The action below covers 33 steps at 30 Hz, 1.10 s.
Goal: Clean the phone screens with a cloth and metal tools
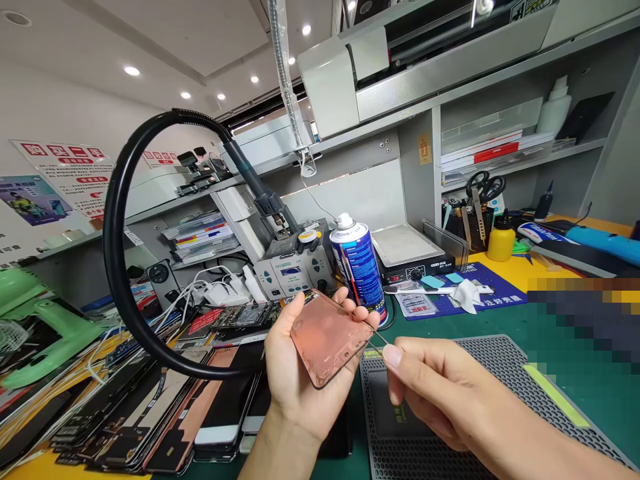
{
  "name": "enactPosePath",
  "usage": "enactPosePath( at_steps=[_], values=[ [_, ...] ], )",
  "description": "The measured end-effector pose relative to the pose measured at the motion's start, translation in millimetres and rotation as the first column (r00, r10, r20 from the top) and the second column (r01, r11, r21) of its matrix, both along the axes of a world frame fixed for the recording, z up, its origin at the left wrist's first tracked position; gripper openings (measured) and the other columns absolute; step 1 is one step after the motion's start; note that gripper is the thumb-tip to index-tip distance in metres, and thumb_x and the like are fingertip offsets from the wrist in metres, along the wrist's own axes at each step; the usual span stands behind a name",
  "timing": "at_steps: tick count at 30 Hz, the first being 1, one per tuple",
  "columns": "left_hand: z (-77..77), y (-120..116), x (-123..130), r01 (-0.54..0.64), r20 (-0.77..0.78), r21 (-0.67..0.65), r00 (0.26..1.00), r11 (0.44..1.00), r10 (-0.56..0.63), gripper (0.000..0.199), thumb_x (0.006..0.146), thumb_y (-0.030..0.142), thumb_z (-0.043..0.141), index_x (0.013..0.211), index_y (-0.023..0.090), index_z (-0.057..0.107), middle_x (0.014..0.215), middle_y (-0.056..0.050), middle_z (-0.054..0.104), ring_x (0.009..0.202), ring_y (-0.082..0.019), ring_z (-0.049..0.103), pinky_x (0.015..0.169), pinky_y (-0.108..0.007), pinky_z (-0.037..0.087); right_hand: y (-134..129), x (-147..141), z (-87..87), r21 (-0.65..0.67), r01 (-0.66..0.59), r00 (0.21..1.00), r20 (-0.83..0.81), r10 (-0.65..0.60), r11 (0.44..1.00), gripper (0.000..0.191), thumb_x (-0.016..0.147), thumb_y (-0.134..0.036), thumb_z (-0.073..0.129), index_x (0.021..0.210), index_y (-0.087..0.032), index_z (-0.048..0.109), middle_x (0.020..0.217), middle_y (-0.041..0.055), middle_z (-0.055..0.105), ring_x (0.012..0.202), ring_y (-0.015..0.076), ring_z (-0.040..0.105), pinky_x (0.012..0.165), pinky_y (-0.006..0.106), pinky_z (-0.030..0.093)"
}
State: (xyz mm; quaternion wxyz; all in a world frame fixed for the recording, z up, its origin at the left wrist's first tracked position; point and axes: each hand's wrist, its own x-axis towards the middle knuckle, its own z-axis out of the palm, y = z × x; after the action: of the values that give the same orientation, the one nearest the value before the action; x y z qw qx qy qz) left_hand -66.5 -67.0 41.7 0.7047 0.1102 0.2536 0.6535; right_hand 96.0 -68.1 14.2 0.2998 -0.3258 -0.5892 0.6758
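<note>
My left hand (300, 373) is closed around the edges of a phone screen panel (330, 337), its copper-coloured back turned up and tilted toward me. A short flex strip shows at the panel's top end. My right hand (435, 383) pinches a thin dark metal tool (381, 339) between thumb and forefinger. The tool's tip meets the panel's right edge, near my left fingertips; the rest of it is hidden in my hand. Below my right hand lies a grey perforated mat (500, 373). A blue spray can (357, 267) stands just behind the panel.
Stacked phone screens (145, 413) lie at the left, under a thick black hose (113, 233). Behind them are a rework station (293, 273) and a heating plate (410, 250). Scissors (483, 187) and a yellow bottle (501, 239) stand back right; a green fan (55, 333) stands far left.
</note>
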Motion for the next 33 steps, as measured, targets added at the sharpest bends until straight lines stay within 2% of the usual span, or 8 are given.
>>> enactPosePath(
  at_steps=[15, 20, 23, 27, 33],
  values=[
    [-0.1, 0, 1, -0.005, -0.025, 0.024, 1.000, 1.000, 0.006, 0.043, 0.089, 0.036, 0.049, 0.108, -0.001, 0.060, 0.083, -0.014, 0.061, 0.075, -0.024, 0.064, 0.073, -0.039, 0.059, 1, -1, 2.3, -0.014, 0.018, 1.000, -0.013, -0.018, 1.000, 0.046, 0.094, -0.058, 0.043, 0.069, -0.019, 0.049, 0.050, -0.0098, 0.027, 0.046, 0.0081, 0.019, 0.041, 0.023, 0.015],
    [-0.8, -3, 1, -0.033, -0.086, 0.081, 0.995, 0.996, 0.040, 0.042, 0.089, 0.038, 0.047, 0.104, 0.002, 0.064, 0.081, -0.011, 0.062, 0.072, -0.022, 0.063, 0.074, -0.039, 0.059, 1, -1, -0.9, 0.073, -0.011, 0.999, -0.044, 0.015, 0.997, 0.048, 0.089, -0.063, 0.051, 0.069, -0.020, 0.043, 0.056, -0.0096, 0.024, 0.049, 0.0079, 0.017, 0.041, 0.022, 0.015],
    [-1.1, -6, 2, -0.062, -0.120, 0.183, 0.989, 0.981, 0.085, 0.042, 0.090, 0.039, 0.046, 0.101, 0.005, 0.066, 0.081, -0.011, 0.063, 0.072, -0.022, 0.064, 0.077, -0.042, 0.058, 0, -1, -1.8, 0.095, 0.007, 0.996, -0.085, 0.001, 0.995, 0.047, 0.088, -0.061, 0.054, 0.069, -0.020, 0.040, 0.061, -0.0089, 0.024, 0.052, 0.0079, 0.015, 0.041, 0.021, 0.017],
    [0.2, -11, 5, -0.109, -0.170, 0.328, 0.970, 0.938, 0.172, 0.041, 0.089, 0.041, 0.044, 0.099, 0.009, 0.068, 0.080, -0.010, 0.065, 0.073, -0.023, 0.066, 0.078, -0.043, 0.057, -1, 0, -1.0, 0.018, -0.015, 0.995, -0.096, 0.016, 1.000, 0.042, 0.094, -0.058, 0.044, 0.076, -0.020, 0.050, 0.051, -0.0100, 0.026, 0.044, 0.0075, 0.018, 0.039, 0.020, 0.014],
    [-1.1, -16, 5, -0.107, -0.225, 0.437, 0.948, 0.893, 0.224, 0.044, 0.088, 0.042, 0.039, 0.100, 0.012, 0.069, 0.081, -0.012, 0.067, 0.078, -0.027, 0.067, 0.079, -0.046, 0.054, 3, 5, 2.0, -0.186, -0.173, 0.981, -0.121, 0.152, 0.967, 0.048, 0.097, -0.054, 0.030, 0.083, -0.019, 0.060, 0.047, -0.0075, 0.036, 0.034, 0.0056, 0.018, 0.031, 0.017, 0.015]
  ],
)
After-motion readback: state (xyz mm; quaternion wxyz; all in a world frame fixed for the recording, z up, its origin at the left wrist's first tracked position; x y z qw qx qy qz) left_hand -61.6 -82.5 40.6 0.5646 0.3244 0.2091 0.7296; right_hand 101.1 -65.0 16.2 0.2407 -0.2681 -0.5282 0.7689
